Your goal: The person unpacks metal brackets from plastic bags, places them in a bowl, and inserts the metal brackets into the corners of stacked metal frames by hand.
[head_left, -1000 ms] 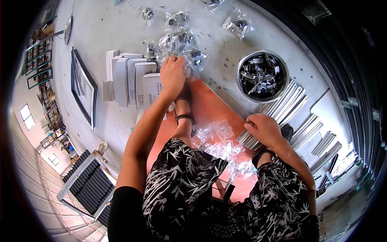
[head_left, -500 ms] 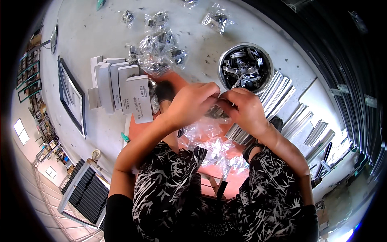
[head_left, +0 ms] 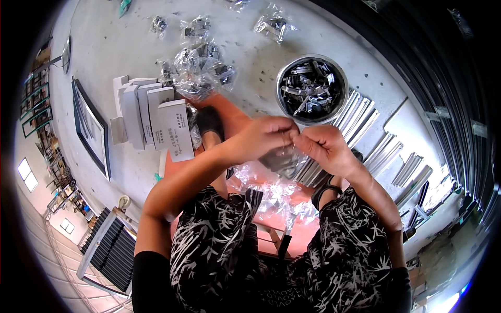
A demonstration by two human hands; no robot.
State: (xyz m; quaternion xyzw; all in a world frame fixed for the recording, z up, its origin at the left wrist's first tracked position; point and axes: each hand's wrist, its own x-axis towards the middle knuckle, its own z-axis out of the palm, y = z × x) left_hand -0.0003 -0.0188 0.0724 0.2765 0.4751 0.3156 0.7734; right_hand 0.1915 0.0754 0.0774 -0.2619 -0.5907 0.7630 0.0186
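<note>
I see my left hand [head_left: 271, 136] and right hand [head_left: 324, 148] both pinching the clear bag [head_left: 286, 163], hanging just below, between them.

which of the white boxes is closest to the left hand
The rightmost white box, at the end of the row nearest the foot; the other white boxes stand farther left, away from the left hand.
</note>
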